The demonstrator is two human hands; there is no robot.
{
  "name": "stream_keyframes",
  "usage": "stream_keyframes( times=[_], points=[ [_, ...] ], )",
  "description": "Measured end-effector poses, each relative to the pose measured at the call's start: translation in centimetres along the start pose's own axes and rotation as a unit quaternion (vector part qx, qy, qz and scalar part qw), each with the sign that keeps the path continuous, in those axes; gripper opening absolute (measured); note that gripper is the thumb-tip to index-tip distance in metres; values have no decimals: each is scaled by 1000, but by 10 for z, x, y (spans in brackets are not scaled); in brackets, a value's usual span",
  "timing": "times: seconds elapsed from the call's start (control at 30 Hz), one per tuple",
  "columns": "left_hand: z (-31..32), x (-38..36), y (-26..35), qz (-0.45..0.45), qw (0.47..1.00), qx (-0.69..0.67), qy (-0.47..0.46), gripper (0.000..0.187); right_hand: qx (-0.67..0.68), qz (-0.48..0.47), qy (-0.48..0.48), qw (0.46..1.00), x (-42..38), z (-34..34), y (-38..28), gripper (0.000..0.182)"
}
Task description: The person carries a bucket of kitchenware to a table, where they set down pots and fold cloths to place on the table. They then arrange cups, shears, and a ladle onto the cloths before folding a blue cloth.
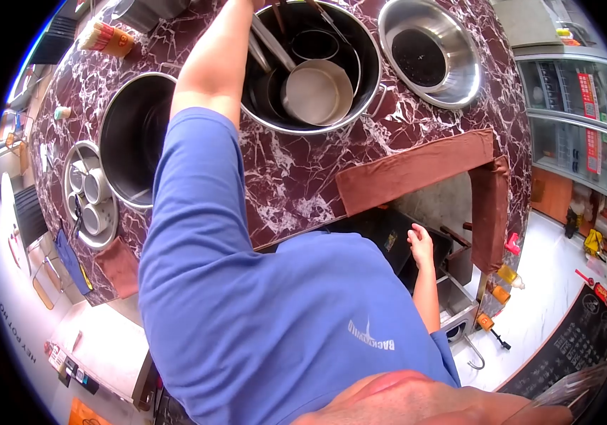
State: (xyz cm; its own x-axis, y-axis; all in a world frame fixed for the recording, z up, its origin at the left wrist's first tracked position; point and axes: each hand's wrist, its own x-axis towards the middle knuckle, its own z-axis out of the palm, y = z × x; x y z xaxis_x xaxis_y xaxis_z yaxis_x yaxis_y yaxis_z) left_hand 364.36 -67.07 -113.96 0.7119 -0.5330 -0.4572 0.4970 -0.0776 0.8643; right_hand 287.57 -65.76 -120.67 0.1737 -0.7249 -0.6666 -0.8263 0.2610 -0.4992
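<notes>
My left forearm (208,67) stretches over the large pot (363,106) toward the top edge, where the hand is cut off. Inside that pot stand a pale, long-handled saucepan-like ladle (317,92) and other dark round vessels with metal handles. Lower down at the right, my right hand (421,244) hangs by the counter's front edge, above a dark recess. Its fingers are loosely bent and apart, and nothing shows in them. Near it lies a brown cloth strip (416,170) along the counter's edge.
On the marbled counter (285,188) stand a second deep pot (109,134), a wide steel basin (466,53), a tray (110,230) of small cups and a holder of sticks (112,41). A glass-fronted cabinet (565,142) is at the right, a menu board (565,340) below it.
</notes>
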Motion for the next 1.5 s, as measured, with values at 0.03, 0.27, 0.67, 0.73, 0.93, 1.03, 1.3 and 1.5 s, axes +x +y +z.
stream_keyframes(
  times=[0.03, 0.27, 0.67, 0.73, 0.93, 1.03, 1.3, 1.5],
  points=[
    [-6, 11, -12, 21, 997, 37, -62, 21, 5, -4, -3, 1000, 1, 1, -2, 35],
    [32, -8, -25, 153, 981, 33, -117, 10, 10, 7, 17, 1000, -14, 3, 29, 34],
    [89, -59, 7, 312, 928, 100, -175, 7, 61, 160, 34, 985, -64, 23, 102, 33],
    [102, -76, 26, 413, 895, 138, -96, 6, 66, 143, 31, 987, -62, 30, 120, 33],
    [130, -171, 107, 515, 840, 159, -63, 7, 106, 124, 46, 986, -64, 47, 143, 34],
    [140, -241, 136, 542, 806, 230, -68, 19, 140, 88, 60, 984, -64, 61, 160, 34],
    [222, -286, 131, 775, 482, 405, -47, 28, 191, -35, 141, 971, -133, 96, 184, 38],
    [367, -613, -109, 489, 685, 229, -489, 28, 244, 52, 256, 934, -241, 185, 310, 37]
  ],
)
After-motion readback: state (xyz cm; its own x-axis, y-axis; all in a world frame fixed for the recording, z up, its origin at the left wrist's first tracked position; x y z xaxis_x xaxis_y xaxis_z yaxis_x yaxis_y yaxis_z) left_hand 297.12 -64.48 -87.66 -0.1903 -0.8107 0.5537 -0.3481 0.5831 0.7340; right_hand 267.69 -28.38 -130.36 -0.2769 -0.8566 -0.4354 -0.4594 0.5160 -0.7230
